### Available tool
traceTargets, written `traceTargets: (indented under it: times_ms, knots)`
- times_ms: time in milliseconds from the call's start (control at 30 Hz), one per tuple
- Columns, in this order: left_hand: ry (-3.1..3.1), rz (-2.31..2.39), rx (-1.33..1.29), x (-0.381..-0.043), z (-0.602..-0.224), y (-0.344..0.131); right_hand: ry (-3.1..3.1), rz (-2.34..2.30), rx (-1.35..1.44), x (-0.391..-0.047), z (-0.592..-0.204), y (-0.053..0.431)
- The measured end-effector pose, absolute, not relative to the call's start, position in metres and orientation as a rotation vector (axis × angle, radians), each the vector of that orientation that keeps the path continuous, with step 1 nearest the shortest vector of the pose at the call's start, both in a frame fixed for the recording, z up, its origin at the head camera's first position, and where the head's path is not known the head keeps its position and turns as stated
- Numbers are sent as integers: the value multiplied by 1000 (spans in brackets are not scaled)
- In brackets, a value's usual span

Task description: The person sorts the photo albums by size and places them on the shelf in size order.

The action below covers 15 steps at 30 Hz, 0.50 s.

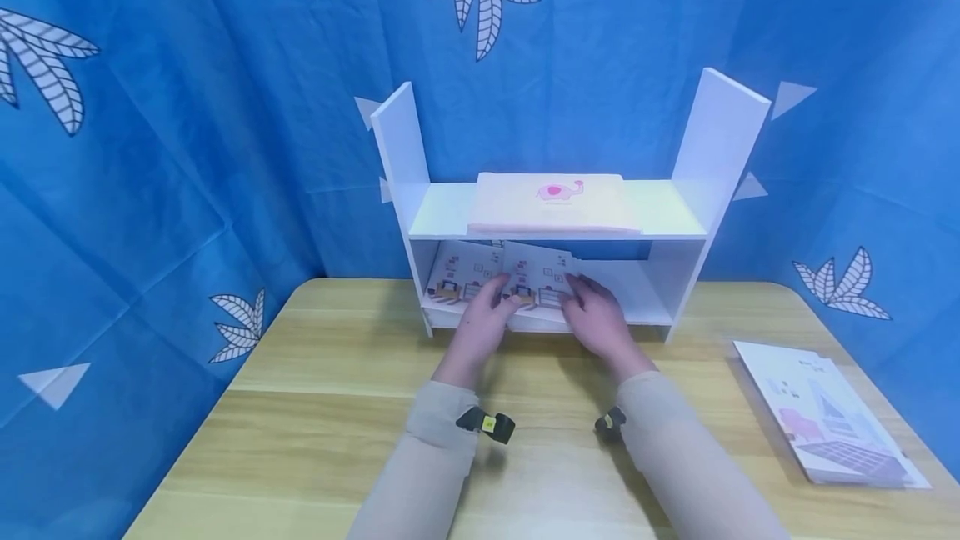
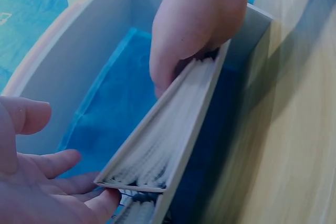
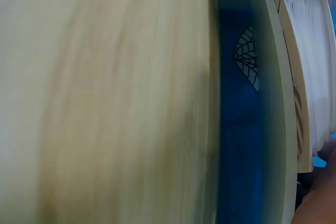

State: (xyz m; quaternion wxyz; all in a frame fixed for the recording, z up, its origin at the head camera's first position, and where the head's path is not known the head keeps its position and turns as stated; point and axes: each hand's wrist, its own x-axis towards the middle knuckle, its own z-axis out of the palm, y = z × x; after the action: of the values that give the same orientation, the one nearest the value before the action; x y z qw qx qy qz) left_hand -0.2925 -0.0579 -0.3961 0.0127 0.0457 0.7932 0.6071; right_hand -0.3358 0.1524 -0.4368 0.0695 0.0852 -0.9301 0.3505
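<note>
On the lower shelf of a white desk shelf [image 1: 660,277], a book [image 1: 536,261] with a pale illustrated cover lies beside a similar book [image 1: 456,261] on its left. At its right end, my right hand [image 1: 597,319] grips the book, fingers curled over the edge. My left hand [image 1: 483,323] is at the other end. In the left wrist view, the left hand [image 2: 37,182] has its fingers extended, one fingertip touching the corner of the page block [image 2: 163,129]. The right wrist view shows the page edges [image 3: 314,61] and only part of the right hand.
A pink-and-cream item with an elephant picture [image 1: 555,202] lies on the upper shelf. At the right of the wooden table [image 1: 322,440] lies a stack of illustrated books [image 1: 832,415]. A blue curtain [image 1: 300,65] hangs behind the shelf.
</note>
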Motion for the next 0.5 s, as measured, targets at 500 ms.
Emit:
traceTargets:
  times_ms: [500]
  knots:
    - [2323, 1993, 240, -277, -380, -51, -2802, 1180, 357, -308, -419, 169]
